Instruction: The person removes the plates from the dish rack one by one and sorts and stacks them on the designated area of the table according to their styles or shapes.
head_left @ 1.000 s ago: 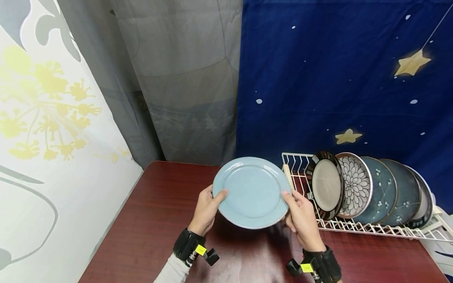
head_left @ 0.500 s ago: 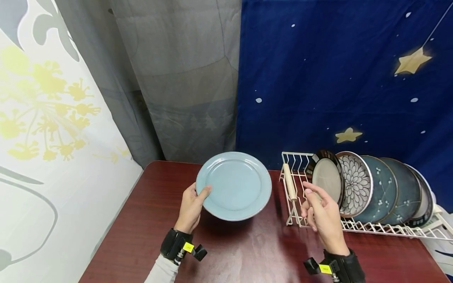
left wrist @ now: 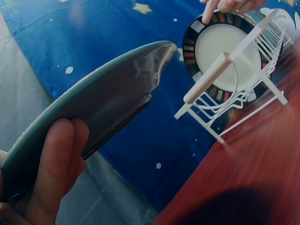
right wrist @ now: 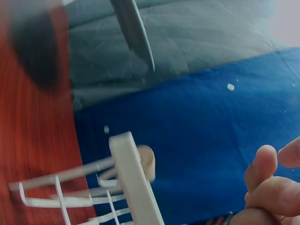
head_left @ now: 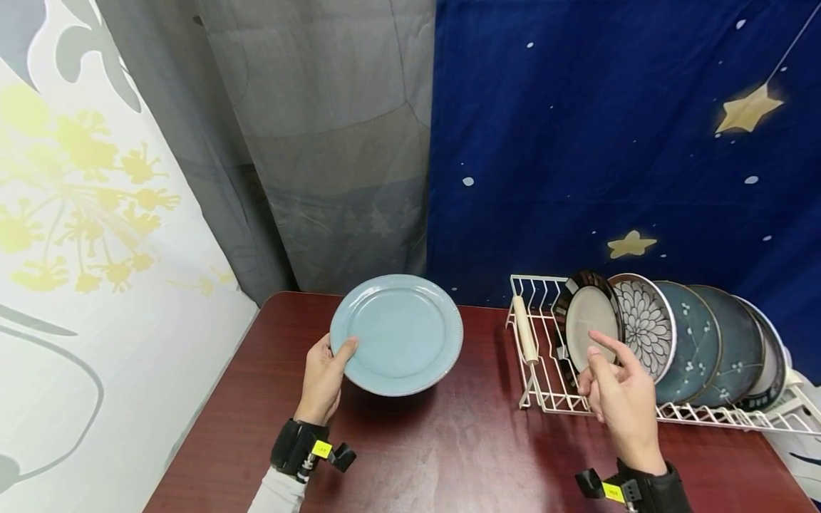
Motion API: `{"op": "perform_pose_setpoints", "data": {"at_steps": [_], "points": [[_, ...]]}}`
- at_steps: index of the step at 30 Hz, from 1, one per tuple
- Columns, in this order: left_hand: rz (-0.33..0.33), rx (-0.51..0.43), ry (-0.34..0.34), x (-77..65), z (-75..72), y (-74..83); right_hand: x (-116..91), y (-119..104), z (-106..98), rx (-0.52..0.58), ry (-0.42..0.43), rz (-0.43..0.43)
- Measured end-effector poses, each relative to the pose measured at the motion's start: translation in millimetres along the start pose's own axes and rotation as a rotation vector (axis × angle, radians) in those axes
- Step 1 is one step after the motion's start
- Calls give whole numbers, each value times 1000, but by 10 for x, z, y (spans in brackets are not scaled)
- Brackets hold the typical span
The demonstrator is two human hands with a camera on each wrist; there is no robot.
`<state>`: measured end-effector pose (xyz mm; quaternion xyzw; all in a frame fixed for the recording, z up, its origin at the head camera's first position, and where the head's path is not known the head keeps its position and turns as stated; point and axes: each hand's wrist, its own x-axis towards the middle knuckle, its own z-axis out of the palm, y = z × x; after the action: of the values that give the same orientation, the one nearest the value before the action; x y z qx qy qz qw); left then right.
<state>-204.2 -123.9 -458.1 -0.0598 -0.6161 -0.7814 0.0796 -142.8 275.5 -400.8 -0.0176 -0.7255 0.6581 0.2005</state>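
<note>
Moved since the earlier frames: blue plate (head_left: 398, 335) and left hand (head_left: 323, 381), shifted leftward; right hand (head_left: 622, 399), off the plate, now lower right. Blue plate: centre of frame, round, without a long axis, lying up and right from the left hand, the nearer one; right hand well apart, before the dish rack (head_left: 526, 331). Left fingers: pinching the left rim, thumb on top, others beneath. Right fingers: index extended, others loosely bent, holding nothing; contact with dark-rimmed plate (head_left: 591, 320) cannot be told.
</note>
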Motion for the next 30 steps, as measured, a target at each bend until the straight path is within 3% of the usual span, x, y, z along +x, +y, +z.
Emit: {"op": "perform_pose_setpoints", "data": {"at_steps": [7,10,14,18,23,30], "points": [[5,10,33,-11,-158,-17,40,30,-138,-476,197,-167],[1,21,53,-22,-228,-27,76,44,-199,-608,281,-261],[-5,35,78,-39,-314,-34,112,40,-265,-688,342,-338],[1,36,94,-46,-380,-40,133,36,-316,-747,371,-310],[5,24,130,-43,-452,-65,150,73,-358,-816,349,-249],[-2,41,176,-42,-553,-116,165,153,-382,-889,256,-239]]}}
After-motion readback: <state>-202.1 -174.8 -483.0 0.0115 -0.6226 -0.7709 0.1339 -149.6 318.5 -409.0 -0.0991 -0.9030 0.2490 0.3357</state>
